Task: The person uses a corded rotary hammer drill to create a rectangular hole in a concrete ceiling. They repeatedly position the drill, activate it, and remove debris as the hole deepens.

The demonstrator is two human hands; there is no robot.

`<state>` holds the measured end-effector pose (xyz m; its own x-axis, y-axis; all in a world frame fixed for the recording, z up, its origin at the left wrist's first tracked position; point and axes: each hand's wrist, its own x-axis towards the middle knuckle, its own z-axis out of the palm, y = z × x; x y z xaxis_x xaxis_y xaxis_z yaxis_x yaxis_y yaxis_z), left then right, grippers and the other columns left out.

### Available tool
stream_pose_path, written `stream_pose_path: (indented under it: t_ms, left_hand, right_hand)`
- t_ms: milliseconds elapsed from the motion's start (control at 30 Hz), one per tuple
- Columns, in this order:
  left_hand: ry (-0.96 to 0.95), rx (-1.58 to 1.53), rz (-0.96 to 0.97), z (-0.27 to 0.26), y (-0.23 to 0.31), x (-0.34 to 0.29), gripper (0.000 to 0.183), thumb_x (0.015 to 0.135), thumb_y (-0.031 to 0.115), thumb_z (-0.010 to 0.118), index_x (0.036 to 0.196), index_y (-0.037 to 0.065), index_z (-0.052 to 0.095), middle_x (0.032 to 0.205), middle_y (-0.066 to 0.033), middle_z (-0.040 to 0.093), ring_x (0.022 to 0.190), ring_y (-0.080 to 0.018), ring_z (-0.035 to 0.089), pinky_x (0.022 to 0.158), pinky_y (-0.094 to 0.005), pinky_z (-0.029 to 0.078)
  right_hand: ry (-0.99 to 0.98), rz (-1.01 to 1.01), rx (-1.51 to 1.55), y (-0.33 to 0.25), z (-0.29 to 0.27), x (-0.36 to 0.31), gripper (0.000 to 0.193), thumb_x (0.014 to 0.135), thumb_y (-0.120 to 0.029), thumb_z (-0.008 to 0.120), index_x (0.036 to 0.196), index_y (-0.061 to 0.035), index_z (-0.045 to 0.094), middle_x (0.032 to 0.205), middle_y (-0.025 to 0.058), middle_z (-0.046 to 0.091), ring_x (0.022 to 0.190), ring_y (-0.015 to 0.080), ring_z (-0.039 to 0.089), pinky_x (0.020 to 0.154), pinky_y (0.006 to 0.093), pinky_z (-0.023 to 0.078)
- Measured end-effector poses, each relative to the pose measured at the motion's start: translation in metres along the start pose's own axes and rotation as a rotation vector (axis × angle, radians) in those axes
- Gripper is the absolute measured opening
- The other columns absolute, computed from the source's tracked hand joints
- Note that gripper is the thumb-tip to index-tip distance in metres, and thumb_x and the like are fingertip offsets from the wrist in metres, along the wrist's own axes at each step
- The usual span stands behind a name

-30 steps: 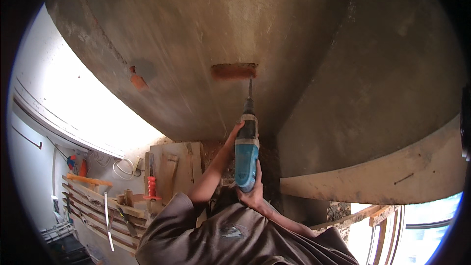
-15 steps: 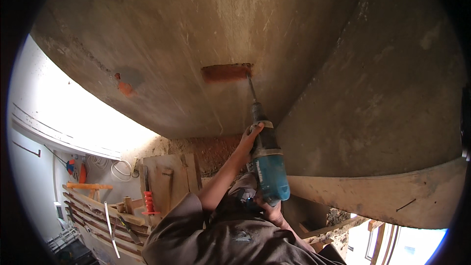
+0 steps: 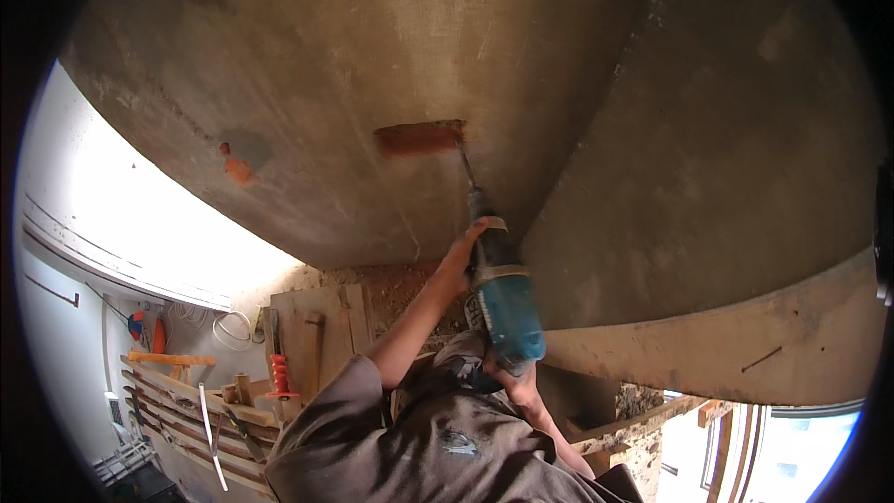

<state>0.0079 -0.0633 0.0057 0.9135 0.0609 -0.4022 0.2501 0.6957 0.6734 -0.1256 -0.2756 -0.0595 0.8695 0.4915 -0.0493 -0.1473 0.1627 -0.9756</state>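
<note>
A teal and black hammer drill (image 3: 510,317) points away from me at a grey plastered wall (image 3: 307,84). My left hand (image 3: 461,251) is wrapped round its black front section, just behind the chuck. My right hand (image 3: 515,382) is closed on the rear handle, partly hidden by the drill body. The long thin bit (image 3: 467,166) runs up to a reddish rectangular recess (image 3: 417,139) cut in the wall. Its tip meets the recess near the right end; how deep it goes I cannot tell.
Left of me, a red-gripped chisel (image 3: 279,374) and a hammer (image 3: 314,349) lie by wooden boards (image 3: 340,312). A slatted wooden structure (image 3: 191,402) stands at lower left. Another wall (image 3: 708,205) rises close on the right, with a pale curved edge (image 3: 670,349) below.
The view has shifted slightly, so the drill and recess sit a little farther left. The bit tip stays near the recess's right end, and both hands keep their hold.
</note>
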Motion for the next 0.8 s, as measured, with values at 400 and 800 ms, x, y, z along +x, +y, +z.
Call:
stream_pose_path:
  t_ms: [400,800]
  left_hand:
    - [-0.152,-0.233,-0.079,-0.04,-0.004,-0.034,0.066,0.091,0.071,0.05,0.106,0.008,0.065,0.095,-0.0106,0.07,0.081,-0.0244,0.072,0.075,-0.0404,0.061]
    - [-0.201,-0.35,-0.241,-0.059,0.021,-0.051,0.064,0.093,0.068,0.05,0.109,0.008,0.067,0.095,-0.009,0.073,0.081,-0.0242,0.073,0.073,-0.0413,0.062]
  right_hand:
    - [-0.123,0.039,-0.407,-0.078,0.055,-0.018,0.114,0.076,-0.003,0.069,0.157,-0.0052,-0.01,0.133,0.0232,0.054,0.126,0.0333,0.054,0.109,0.0429,0.041]
    - [-0.25,-0.076,-0.547,-0.047,0.09,-0.021,0.125,0.08,-0.02,0.079,0.153,-0.0026,-0.021,0.13,0.0402,0.052,0.117,0.0509,0.058,0.102,0.0492,0.047]
